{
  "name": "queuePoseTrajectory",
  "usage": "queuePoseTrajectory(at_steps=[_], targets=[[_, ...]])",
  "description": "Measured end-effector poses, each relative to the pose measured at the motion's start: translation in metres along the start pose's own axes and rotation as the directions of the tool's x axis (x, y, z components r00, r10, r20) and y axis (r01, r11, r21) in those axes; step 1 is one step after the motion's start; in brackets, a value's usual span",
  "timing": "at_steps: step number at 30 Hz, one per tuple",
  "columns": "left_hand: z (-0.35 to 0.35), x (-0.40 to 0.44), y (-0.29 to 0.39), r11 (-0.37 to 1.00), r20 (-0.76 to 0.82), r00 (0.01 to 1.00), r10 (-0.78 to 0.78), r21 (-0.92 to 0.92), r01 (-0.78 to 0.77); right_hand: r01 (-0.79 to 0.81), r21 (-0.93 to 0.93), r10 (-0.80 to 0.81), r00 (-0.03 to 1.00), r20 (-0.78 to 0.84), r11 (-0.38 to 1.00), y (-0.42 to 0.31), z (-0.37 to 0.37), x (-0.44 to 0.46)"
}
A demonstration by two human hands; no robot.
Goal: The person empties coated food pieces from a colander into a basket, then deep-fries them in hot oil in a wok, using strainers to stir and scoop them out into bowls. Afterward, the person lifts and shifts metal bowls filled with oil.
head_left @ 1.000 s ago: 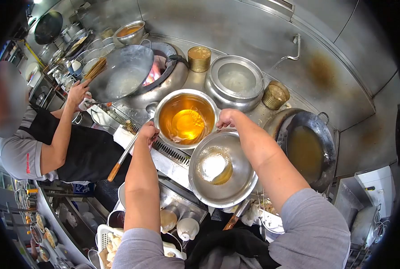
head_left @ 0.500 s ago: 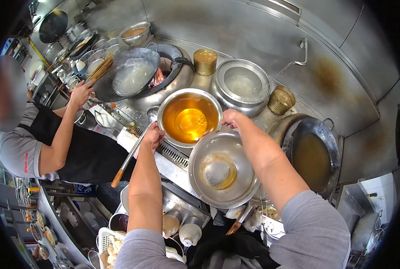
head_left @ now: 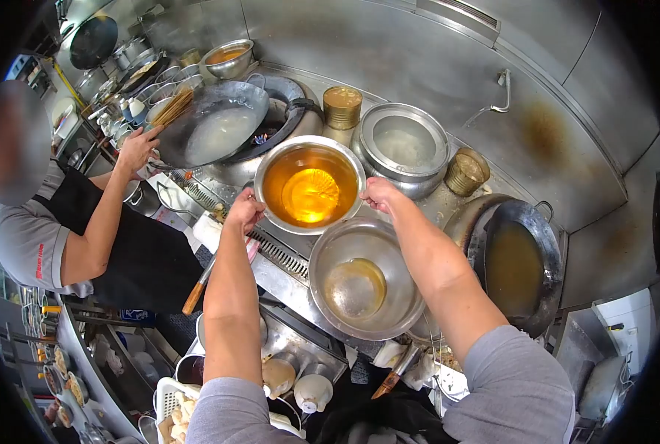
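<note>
My left hand (head_left: 246, 210) and my right hand (head_left: 378, 194) grip opposite sides of the rim of a metal bowl (head_left: 274, 211). Clear amber liquid, which looks like oil (head_left: 309, 194), fills its lower part. Just below and nearer to me is a larger metal bowl (head_left: 330, 314) with a shallow pool of yellowish liquid at its bottom. Beneath my left wrist a ladle's wooden handle (head_left: 193, 294) sticks out toward me; its head is hidden from view.
At left, a co-worker (head_left: 93, 244) holds a bamboo brush (head_left: 173, 109) over a tilted wok (head_left: 252, 100) on a burner. Behind my bowl stand a large pot (head_left: 437, 159) and two tins (head_left: 342, 107). A wok with brownish liquid (head_left: 518, 259) sits at right. A tap (head_left: 504, 92) runs on the wall.
The bowl of amber liquid has risen and shifted slightly away from me in my hands. The foam in the larger bowl has thinned. The flame under the co-worker's wok looks smaller.
</note>
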State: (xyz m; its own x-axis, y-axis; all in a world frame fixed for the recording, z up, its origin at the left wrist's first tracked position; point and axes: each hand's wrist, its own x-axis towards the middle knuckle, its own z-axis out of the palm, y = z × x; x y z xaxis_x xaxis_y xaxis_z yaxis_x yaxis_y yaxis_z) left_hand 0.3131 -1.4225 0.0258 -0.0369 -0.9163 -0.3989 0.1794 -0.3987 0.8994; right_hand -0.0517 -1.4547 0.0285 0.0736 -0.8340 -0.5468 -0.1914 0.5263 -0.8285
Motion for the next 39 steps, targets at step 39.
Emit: queuePoseTrajectory(at_steps=[39], targets=[[0.127,-0.337,0.088,0.973,0.219,0.949,0.224,-0.001,-0.23,0.487,0.456,-0.356,0.868,-0.346,0.745,0.061,-0.033,-0.419]])
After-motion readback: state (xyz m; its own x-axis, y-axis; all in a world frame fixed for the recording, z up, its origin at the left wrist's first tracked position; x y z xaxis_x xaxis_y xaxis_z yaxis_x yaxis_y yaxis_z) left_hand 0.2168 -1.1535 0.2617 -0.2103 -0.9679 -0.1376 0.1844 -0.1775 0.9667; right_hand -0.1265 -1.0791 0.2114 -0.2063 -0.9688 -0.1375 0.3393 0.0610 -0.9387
